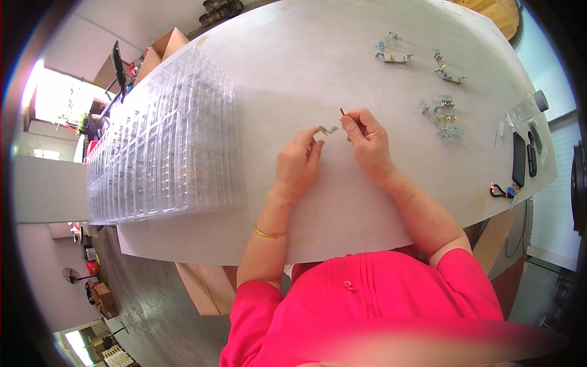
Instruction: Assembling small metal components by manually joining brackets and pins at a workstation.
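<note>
My left hand point(298, 160) pinches a small metal piece point(327, 130), silvery with a brass-coloured part, between thumb and fingers above the white table. Close by on its right, my right hand point(369, 139) is closed on a thin dark rod point(342, 112), whose tip sticks out past the fingers; the rest of it is hidden in the hand. A small gap separates the two hands. Similar silver and brass metal parts lie beyond my right hand: a heap point(444, 116), a bracket-like piece point(394, 59) and another piece point(450, 76).
A tall stack of clear plastic trays point(165, 147) stands on the table point(263, 244) at the left, with small parts inside. At the right lie a clear bottle point(523, 110), a black phone-like slab point(518, 159) and a black-handled tool point(498, 191). Cardboard boxes point(168, 46) stand behind the trays.
</note>
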Available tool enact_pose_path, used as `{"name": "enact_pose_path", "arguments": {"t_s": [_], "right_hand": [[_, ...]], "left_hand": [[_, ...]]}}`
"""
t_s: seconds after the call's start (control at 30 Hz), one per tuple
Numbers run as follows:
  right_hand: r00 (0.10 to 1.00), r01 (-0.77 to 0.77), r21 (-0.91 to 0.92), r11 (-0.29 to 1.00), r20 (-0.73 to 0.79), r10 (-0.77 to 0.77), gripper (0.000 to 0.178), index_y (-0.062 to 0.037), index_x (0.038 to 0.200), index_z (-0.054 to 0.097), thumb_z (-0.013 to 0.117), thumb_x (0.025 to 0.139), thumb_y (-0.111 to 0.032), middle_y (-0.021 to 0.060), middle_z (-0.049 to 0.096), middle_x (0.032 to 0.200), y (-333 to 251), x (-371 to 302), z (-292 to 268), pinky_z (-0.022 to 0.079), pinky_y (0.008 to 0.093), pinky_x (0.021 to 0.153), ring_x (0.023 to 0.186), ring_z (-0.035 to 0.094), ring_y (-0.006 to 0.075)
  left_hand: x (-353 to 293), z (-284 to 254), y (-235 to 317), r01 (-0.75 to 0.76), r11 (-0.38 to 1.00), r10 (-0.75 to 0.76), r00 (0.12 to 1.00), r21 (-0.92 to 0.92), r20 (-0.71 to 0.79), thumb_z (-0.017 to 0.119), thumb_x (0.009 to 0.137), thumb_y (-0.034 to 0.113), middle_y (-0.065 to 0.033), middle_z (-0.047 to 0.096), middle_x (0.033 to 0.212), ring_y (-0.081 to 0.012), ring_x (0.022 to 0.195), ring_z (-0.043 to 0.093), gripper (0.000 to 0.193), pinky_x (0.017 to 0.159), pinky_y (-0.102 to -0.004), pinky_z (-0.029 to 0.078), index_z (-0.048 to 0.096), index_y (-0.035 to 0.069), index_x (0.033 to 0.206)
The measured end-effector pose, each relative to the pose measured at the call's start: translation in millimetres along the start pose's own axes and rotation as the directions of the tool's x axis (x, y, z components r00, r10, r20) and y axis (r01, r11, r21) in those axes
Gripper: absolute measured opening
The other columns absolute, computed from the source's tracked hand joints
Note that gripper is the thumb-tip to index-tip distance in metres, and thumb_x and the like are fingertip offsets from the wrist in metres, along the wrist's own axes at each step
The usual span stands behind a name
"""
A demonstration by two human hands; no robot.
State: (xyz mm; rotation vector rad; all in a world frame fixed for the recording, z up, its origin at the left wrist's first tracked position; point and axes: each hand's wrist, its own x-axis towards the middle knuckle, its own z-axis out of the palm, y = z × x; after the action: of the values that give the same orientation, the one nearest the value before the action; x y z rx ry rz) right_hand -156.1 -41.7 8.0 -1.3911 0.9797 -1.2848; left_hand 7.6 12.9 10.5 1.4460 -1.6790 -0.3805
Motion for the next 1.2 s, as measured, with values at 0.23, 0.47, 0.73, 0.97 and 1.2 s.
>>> {"name": "enact_pose_path", "arguments": {"t_s": [0.23, 0.47, 0.73, 0.97, 1.2], "right_hand": [[0.968, -0.146, -0.056, 0.988, 0.197, 0.155, 0.014, -0.0053, 0.096, 0.064, 0.062, 0.097, -0.019, -0.0041, 0.056, 0.067, -6.1, -6.6, 0.8, 0.04, 0.0232, 0.055, 0.06, 0.049, 0.0039], [0.962, -0.148, -0.126, 0.981, 0.212, 0.172, 0.015, -0.0042, 0.096, 0.064, 0.061, 0.097, -0.019, -0.0032, 0.056, 0.067, -4.8, -4.9, -1.1, 0.041, 0.0241, 0.054, 0.059, 0.049, 0.0043], [0.954, -0.158, -0.134, 0.978, 0.235, 0.186, 0.017, -0.0032, 0.098, 0.062, 0.058, 0.099, -0.02, -0.001, 0.058, 0.068, -1.5, -3.8, -1.2, 0.043, 0.0247, 0.057, 0.061, 0.053, 0.0066], [0.911, -0.309, -0.019, 0.951, 0.283, 0.301, 0.02, -0.0026, 0.111, 0.058, 0.049, 0.103, -0.018, 0.0023, 0.06, 0.077, -5.2, -2.2, -1.4, 0.048, 0.0261, 0.06, 0.066, 0.056, 0.0089], [0.821, -0.48, 0.175, 0.859, 0.434, 0.37, 0.023, -0.0036, 0.114, 0.058, 0.043, 0.104, -0.018, 0.0028, 0.062, 0.085, 0.7, 4.8, -9.1, 0.051, 0.0269, 0.066, 0.071, 0.057, 0.0099]], "left_hand": [[3.7, -9.2, -14.0, 0.391, 0.86, -0.402, 0.915, -0.328, 0.035, 0.066, 0.095, 0.015, 0.0063, 0.055, 0.077, -0.0019, 0.062, 0.046, 0.029, 0.053, -0.0193, 0.039, 0.064, -0.001, 0.119], [2.4, -7.0, -15.5, 0.264, 0.918, -0.27, 0.963, -0.295, 0.024, 0.067, 0.095, 0.014, 0.0051, 0.056, 0.077, -0.0033, 0.062, 0.046, 0.028, 0.054, -0.0198, 0.04, 0.064, -0.001, 0.118], [3.8, -7.8, -10.9, 0.045, 0.993, -0.052, 0.996, -0.107, -0.068, 0.067, 0.092, 0.008, -0.0032, 0.058, 0.082, -0.0098, 0.067, 0.05, 0.027, 0.06, -0.0256, 0.044, 0.063, 0.0, 0.117], [3.4, -9.9, -9.9, -0.083, 0.996, 0.084, 0.996, 0.033, -0.034, 0.066, 0.089, 0.002, -0.0078, 0.06, 0.083, -0.0162, 0.064, 0.054, 0.03, 0.059, -0.0295, 0.047, 0.063, 0.004, 0.119], [5.9, -9.6, -7.4, -0.162, 0.981, 0.16, 0.987, 0.108, 0.027, 0.066, 0.086, 0.002, -0.0123, 0.065, 0.089, -0.0301, 0.074, 0.064, 0.029, 0.063, -0.0397, 0.052, 0.062, 0.005, 0.114]]}}
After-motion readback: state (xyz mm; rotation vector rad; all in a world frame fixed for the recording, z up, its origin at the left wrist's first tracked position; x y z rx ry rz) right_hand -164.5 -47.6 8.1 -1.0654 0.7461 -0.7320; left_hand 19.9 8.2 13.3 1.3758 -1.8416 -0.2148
